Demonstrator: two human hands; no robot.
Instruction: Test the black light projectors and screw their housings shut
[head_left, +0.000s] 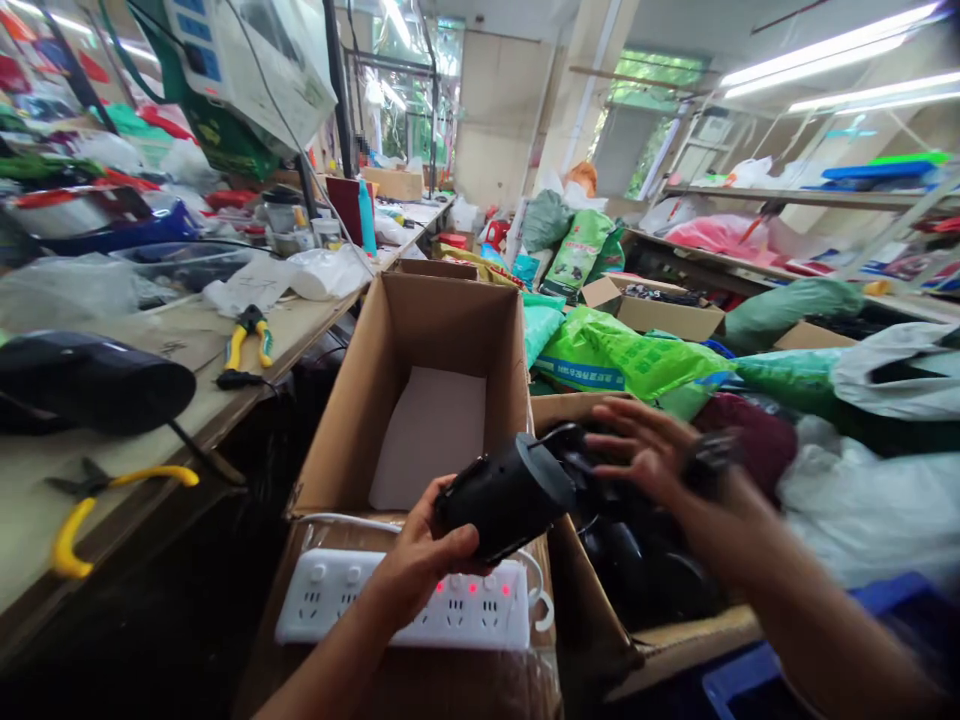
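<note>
My left hand (424,555) is wrapped round a black cylindrical device (502,500), perhaps a speaker, held tilted above a white power strip (405,630). Several red lights glow on the strip. To the right, my right hand (652,450) has its fingers stretched out and apart, smeared by motion. Its fingertips are close to a black looped part (566,440) at the device's far end; whether they touch it I cannot tell. Below that hand, a cardboard box (690,640) contains dark, glossy items that I cannot make out singly.
An open cardboard box (341,420) with a pale sheet (435,430) inside stands ahead. On the left bench (165,455) lie two yellow-handled pliers (249,338) and a black cylinder (97,380). Green bags (630,350) and other sacks crowd the right side.
</note>
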